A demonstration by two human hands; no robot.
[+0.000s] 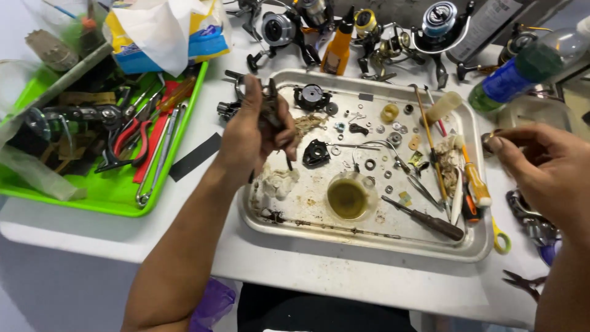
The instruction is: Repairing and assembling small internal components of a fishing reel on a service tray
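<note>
The left hand [249, 138] clamped a greasy reel part [270, 110] above the steel tray [369, 246]; the right hand [541, 166] pinched a small ring [488, 140] beside it. Either, being slick, might slip into the tray's clutter.

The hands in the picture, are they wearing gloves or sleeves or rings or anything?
No gloves. The left hand and right hand are both bare, and both forearms are bare too, with no sleeves showing. No watch, ring or bracelet can be seen. The fingers look a bit grubby from greasy work.
</note>
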